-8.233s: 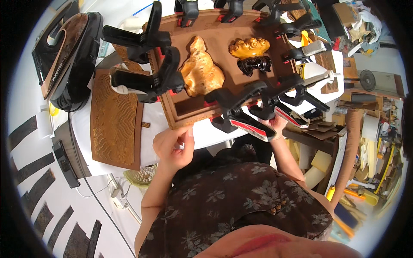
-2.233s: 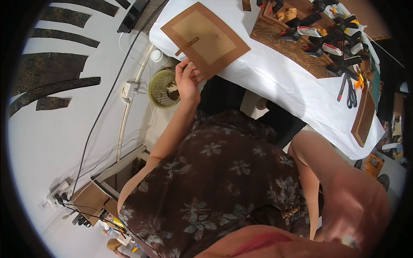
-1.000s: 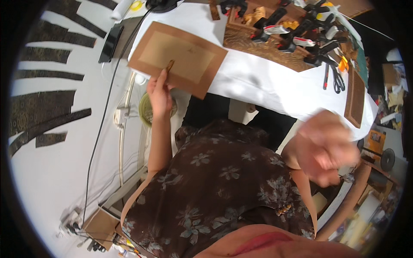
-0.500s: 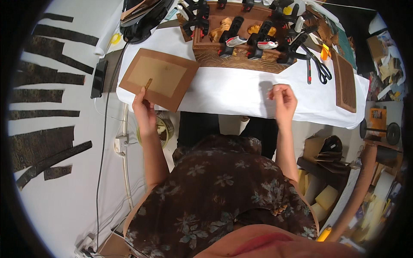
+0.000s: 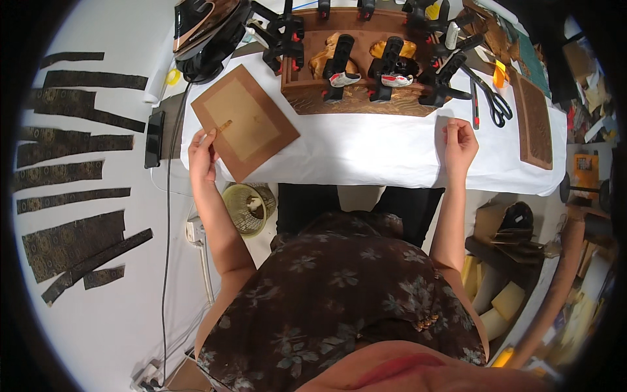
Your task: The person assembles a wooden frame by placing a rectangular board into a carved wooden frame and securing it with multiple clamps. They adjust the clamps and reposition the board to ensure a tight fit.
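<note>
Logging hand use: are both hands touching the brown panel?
No, only the left hand touches the brown panel; the right hand is apart.

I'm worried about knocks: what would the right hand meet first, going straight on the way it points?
Probably the black clamp at the box's near right corner; depth is unclear, so the right hand might pass beneath it.

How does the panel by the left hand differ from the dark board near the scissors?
The bordered panel has a pale middle; the board is brown throughout. The panel looks broad, the board long and narrow. The left hand is at the panel's edge, while neither hand touches the board. Both look flat and four-sided.
</note>
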Demonstrator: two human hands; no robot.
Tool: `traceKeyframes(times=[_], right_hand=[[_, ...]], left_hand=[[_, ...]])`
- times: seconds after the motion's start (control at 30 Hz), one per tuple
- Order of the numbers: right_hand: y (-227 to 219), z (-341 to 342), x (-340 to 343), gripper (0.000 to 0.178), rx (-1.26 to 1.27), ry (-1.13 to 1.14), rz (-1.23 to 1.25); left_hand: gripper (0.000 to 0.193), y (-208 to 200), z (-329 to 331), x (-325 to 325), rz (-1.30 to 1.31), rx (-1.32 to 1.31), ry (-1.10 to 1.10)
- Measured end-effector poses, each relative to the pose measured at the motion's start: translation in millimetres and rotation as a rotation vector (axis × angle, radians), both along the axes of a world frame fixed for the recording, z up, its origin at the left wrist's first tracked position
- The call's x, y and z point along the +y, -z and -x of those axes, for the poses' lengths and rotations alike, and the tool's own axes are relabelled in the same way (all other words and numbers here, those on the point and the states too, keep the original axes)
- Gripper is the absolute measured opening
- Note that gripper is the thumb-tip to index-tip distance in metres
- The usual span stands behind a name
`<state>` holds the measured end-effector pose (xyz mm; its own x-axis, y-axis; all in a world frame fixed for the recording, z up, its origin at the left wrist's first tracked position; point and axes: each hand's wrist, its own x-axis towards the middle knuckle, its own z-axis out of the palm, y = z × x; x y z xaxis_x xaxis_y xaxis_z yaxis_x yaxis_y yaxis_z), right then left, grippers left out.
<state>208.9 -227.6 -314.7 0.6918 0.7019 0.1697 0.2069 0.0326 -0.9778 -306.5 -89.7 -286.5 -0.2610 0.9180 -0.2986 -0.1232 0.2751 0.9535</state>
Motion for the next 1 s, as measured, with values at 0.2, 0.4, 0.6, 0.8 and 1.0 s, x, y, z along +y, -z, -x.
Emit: traceKeyframes(times=[0.2, 0.4, 0.6, 0.8, 1.0], right_hand=[[-3.4, 7.3, 0.9, 0.019, -0.18, 0.023, 0.069], [-7.8, 10.6, 1.7, 0.02, -0.24, 0.042, 0.096], [-5.3, 9.2, -3.0, 0.022, -0.243, 0.035, 0.151], [-8.6, 8.4, 2.1, 0.021, -0.135, 0.012, 0.044], [-20.8, -22.4, 12.5, 0.025, -0.155, 0.036, 0.132]], left_hand=[[0.025, 17.0, 15.2, 11.8, -0.091, 0.111, 0.013], [0.032, 3.8, -7.0, 22.1, -0.138, 0.068, 0.153], [0.048, -15.5, -17.0, 33.9, -0.242, 1.023, 0.076], [0.028, 7.7, 12.5, 65.1, -0.478, 0.626, -0.083], [0.04, 28.7, 15.9, 77.7, -0.446, 0.071, -0.071]])
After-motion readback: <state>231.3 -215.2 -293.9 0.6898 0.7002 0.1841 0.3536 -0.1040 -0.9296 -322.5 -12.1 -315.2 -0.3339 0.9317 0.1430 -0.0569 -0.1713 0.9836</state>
